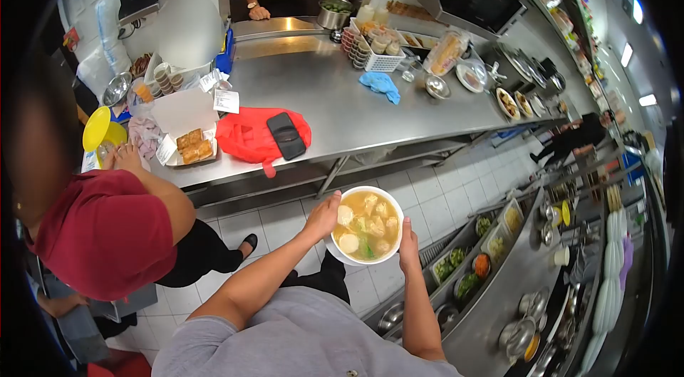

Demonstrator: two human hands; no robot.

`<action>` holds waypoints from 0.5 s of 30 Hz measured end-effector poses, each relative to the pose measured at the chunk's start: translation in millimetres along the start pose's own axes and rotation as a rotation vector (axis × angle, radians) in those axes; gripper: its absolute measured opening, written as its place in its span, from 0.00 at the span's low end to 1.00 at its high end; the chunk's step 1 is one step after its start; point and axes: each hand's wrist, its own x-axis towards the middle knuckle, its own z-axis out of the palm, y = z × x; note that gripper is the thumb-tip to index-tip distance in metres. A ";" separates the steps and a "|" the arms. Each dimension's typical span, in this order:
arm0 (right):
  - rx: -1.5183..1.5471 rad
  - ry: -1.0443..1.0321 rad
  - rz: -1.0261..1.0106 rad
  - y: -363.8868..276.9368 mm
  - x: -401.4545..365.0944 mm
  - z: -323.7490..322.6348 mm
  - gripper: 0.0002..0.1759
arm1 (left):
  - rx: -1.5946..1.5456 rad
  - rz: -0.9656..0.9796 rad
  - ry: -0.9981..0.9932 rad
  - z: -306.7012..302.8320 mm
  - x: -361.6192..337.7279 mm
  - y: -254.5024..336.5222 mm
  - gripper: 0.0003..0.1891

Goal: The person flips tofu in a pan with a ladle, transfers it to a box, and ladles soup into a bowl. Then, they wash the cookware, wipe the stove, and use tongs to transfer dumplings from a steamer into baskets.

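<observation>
A white bowl (pixel 365 188) of soup is held out in front of me over the tiled floor. Clear yellowish broth fills it, with dumplings (pixel 374 226), pale round slices (pixel 348 242) and some green leaf in it. My left hand (pixel 325 216) grips the left side of the rim, and my right hand (pixel 408 247) holds the right side. The fingers of both hands are partly hidden by the bowl, which looks about level.
Ahead runs a steel counter (pixel 335 113) with a red bag (pixel 242 131), a phone (pixel 286 136), a blue cloth (pixel 380 86) and boxed fried food (pixel 192 147). A person in a maroon shirt (pixel 107 234) stands close on my left. Ingredient trays (pixel 449 264) line the right counter.
</observation>
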 end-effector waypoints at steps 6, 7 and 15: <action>-0.128 -0.254 -0.069 -53.7 141.3 20.1 0.40 | -0.033 -0.082 0.207 -11.0 83.3 23.5 0.36; -0.143 -0.275 -0.082 -62.2 162.8 24.8 0.40 | -0.015 -0.079 0.230 -12.3 95.1 28.0 0.36; -0.331 -0.480 -0.140 -132.7 303.8 67.0 0.43 | -0.153 -0.212 0.620 0.2 188.4 28.9 0.33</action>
